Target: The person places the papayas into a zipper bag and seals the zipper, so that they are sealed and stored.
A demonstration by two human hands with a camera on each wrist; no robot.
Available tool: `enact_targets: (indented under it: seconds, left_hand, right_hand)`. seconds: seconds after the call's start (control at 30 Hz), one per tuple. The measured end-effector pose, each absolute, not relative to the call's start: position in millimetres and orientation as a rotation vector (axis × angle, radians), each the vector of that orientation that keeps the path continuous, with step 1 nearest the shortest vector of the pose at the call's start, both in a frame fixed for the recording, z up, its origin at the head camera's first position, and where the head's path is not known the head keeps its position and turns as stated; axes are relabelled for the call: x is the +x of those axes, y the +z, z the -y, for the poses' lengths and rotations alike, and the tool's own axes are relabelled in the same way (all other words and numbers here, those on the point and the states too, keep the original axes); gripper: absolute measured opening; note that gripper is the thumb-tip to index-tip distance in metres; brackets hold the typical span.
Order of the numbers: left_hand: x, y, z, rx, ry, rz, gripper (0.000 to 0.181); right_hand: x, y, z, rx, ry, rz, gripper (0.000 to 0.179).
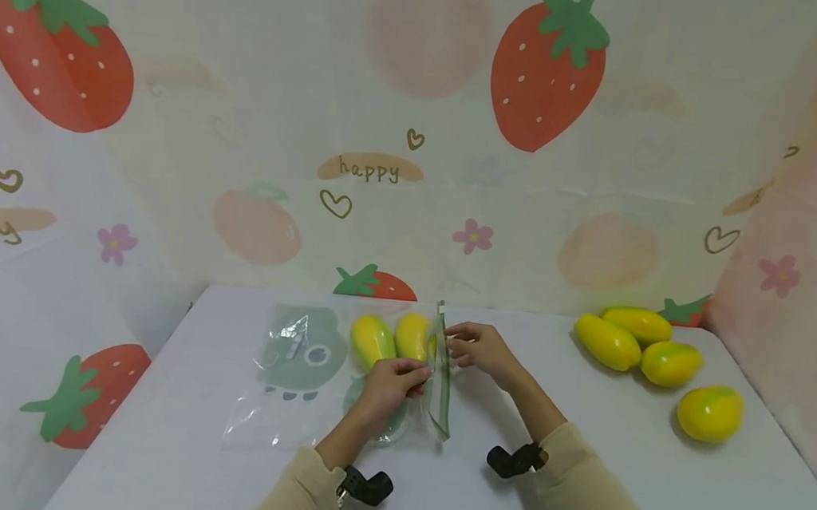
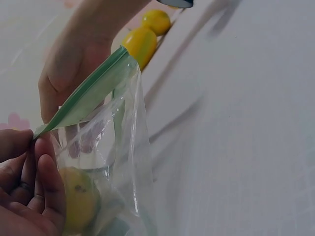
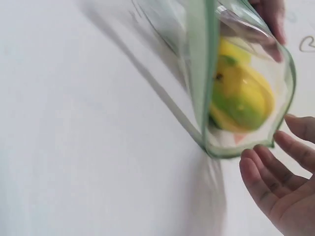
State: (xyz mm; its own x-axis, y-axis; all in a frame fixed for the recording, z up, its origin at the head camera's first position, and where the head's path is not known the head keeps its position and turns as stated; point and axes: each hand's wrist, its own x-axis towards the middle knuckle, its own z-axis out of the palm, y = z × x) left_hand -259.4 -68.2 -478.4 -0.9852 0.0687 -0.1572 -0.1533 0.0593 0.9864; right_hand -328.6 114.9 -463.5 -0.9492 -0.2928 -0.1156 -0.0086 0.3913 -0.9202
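Note:
A clear zip bag (image 1: 303, 355) with a green cartoon print lies on the table, its green-edged mouth (image 1: 442, 402) raised and gaping toward the right. Two yellow-green mangoes (image 1: 372, 340) are inside it, near the mouth; the right wrist view shows them through the opening (image 3: 241, 101). My left hand (image 1: 391, 386) pinches the green rim (image 2: 81, 96) between thumb and fingers. Across the mouth, my right hand (image 1: 483, 349) has its fingers spread and slightly bent, fingertips (image 3: 248, 155) right at the rim's corner. Nothing lies in its palm.
Several more mangoes (image 1: 606, 343) sit at the right back of the white table (image 1: 577, 492), with one mango (image 1: 710, 413) apart and closer to me. A fruit-printed cloth (image 1: 410, 231) hangs behind the table and along both sides. Black wrist cameras (image 1: 368, 488) are strapped on both arms.

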Motion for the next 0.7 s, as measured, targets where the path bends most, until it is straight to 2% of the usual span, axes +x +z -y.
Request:
enact_targets:
  seconds: [0.7]
  left_hand:
    - [-249.2, -476.0, 58.2, -0.153, 2.101, -2.255, 0.027]
  right_hand:
    - [-334.7, -429.5, -180.1, -0.366, -1.26, -2.636, 0.033]
